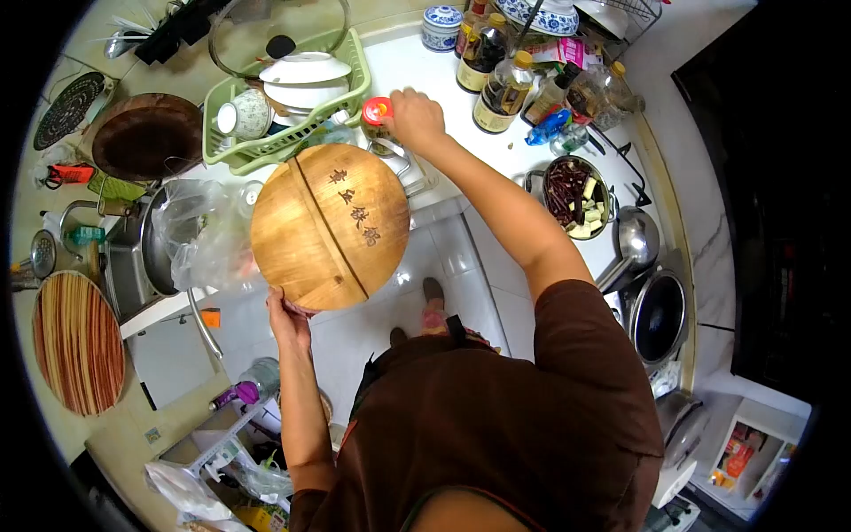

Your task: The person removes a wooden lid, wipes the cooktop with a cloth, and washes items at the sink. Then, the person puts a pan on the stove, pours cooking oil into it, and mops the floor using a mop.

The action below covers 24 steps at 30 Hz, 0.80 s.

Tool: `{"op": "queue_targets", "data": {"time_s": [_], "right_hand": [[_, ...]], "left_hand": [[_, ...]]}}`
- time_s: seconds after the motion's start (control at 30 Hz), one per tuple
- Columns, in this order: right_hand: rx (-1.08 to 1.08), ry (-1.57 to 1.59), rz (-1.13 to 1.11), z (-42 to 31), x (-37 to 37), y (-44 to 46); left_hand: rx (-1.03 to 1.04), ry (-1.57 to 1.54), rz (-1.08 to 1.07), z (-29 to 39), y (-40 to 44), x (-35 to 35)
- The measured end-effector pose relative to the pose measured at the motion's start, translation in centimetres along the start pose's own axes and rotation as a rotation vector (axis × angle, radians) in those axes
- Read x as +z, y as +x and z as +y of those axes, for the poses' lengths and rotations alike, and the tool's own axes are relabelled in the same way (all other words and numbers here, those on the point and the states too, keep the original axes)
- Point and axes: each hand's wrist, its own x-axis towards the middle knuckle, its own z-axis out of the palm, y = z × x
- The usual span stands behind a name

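Observation:
My left hand [291,319] grips the lower edge of a round wooden pot lid [324,239], with its fingers partly hidden beneath it. A raised wooden bar crosses the lid, and dark characters are written on its face. My right hand [417,120] is closed at the red cap [378,111] of a glass jar [379,142] on the white counter. The wooden lid's upper edge sits close below the jar.
A green dish rack [355,75] holds bowls and plates. Several sauce bottles [501,93] stand along the back. To the right are a pot of cut eggplant [578,197], a ladle [636,238] and a dark pan [659,316]. A plastic bag [206,232] lies by the sink.

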Motion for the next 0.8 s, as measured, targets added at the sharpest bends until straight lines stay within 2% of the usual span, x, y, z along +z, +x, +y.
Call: {"op": "queue_targets", "data": {"time_s": [0.03, 0.1, 0.2, 0.27, 0.4, 0.5, 0.57, 0.63, 0.67, 0.77, 0.8], "right_hand": [[-0.049, -0.015, 0.131, -0.5, 0.0, 0.4], [-0.156, -0.063, 0.045, -1.4, 0.5, 0.9], [-0.198, -0.057, -0.073, -0.8, 2.9, 2.6], [-0.209, -0.042, -0.109, -0.5, 3.8, 3.7], [-0.188, -0.143, -0.094, 0.1, 3.2, 5.3], [-0.080, -0.220, -0.043, 2.5, 3.9, 7.8], [0.006, -0.278, -0.096, 4.1, 3.4, 9.7], [-0.014, -0.435, 0.014, 5.6, 3.2, 10.8], [-0.079, -0.538, 0.209, 6.2, 3.4, 11.1], [-0.264, -0.406, 0.295, 3.0, 2.1, 10.2], [-0.396, -0.268, 0.370, 0.8, 1.0, 8.9]], "left_hand": [[0.004, 0.000, 0.075, 0.1, -0.2, 0.7], [0.011, 0.000, 0.222, 0.2, -0.5, 2.3], [-0.004, 0.007, 0.086, -0.5, 0.8, -0.9], [-0.001, 0.031, 0.130, -0.2, 0.1, 0.5], [-0.031, 0.056, 0.109, -1.0, 1.0, -1.5], [-0.036, 0.072, 0.086, -0.3, 0.3, -0.4], [-0.022, 0.060, 0.160, 0.3, -0.5, 1.7], [-0.033, 0.056, 0.179, 0.2, -0.6, 1.6], [-0.050, 0.059, 0.161, -0.1, -0.2, 0.5], [-0.018, 0.033, 0.186, 0.2, -0.6, 2.0], [0.005, 0.016, 0.209, 0.3, -0.8, 2.7]]}}
